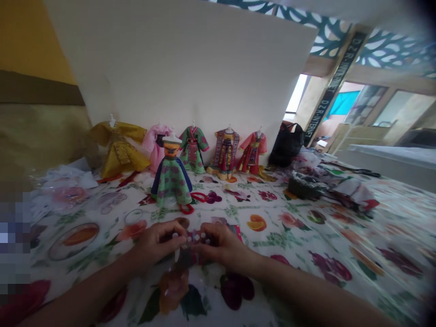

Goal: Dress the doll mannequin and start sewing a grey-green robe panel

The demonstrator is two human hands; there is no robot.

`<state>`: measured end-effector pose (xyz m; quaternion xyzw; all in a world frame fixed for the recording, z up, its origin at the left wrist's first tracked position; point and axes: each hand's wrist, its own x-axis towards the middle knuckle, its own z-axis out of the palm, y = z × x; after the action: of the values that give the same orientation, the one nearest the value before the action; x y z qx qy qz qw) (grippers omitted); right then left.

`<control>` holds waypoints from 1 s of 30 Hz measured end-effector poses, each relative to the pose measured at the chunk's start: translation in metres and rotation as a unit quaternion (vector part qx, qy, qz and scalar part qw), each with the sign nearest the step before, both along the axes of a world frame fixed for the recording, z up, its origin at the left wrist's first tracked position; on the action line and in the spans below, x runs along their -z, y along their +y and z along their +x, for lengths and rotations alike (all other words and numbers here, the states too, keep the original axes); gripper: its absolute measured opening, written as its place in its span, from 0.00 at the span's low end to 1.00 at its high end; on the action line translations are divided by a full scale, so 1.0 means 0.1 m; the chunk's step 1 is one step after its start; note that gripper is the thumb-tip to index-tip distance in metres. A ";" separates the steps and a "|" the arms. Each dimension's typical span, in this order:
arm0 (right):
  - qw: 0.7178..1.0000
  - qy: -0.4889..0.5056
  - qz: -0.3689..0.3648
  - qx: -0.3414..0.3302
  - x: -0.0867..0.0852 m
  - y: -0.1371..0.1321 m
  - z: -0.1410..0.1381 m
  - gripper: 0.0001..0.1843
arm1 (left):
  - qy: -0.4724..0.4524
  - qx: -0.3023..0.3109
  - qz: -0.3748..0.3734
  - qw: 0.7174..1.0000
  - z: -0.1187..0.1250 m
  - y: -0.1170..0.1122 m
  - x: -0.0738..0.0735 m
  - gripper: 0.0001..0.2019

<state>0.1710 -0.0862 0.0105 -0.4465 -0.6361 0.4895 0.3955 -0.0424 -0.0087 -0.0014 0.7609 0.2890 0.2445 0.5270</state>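
Close together above the tablecloth, my left hand [170, 238] and my right hand [218, 243] pinch a small piece with round white beads [196, 237] between thumbs and fingers. The beads sit in a short row; blur hides whether they are sewn on, and the exact kind of piece is unclear. Below the fingers hangs a greyish part [185, 258]. A red-edged scrap [237, 232] shows behind my right hand. Just beyond stands a doll-size dress form in a green and blue skirt with an orange top [172, 175], apart from both hands.
Several small costumes on stands line the white board [190, 68], including a yellow robe [121, 152]. Red-handled scissors [199, 197] lie near the front dress. Plastic bags [68, 186] are at left; a dark basket [304, 185] and black bag [288, 143] at right. A fruit-patterned tablecloth [269, 222] covers the table.
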 end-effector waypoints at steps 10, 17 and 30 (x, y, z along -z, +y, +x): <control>0.997 -0.050 0.054 0.026 -0.06 0.03 0.05 0.16 | 0.017 -0.047 0.049 0.998 0.02 -0.02 -0.21 0.15; 0.996 -0.022 0.080 0.023 -0.02 0.06 0.10 0.15 | 0.043 -0.042 0.039 0.997 0.06 0.03 -0.36 0.14; 0.992 0.003 0.113 0.048 -0.01 0.13 0.17 0.12 | 0.070 -0.031 0.023 0.997 0.21 0.16 -0.51 0.12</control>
<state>0.1876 -0.0732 0.0115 -0.4273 -0.6640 0.3961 0.4687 -0.0214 0.0073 0.0493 0.7786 0.3434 0.2136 0.4799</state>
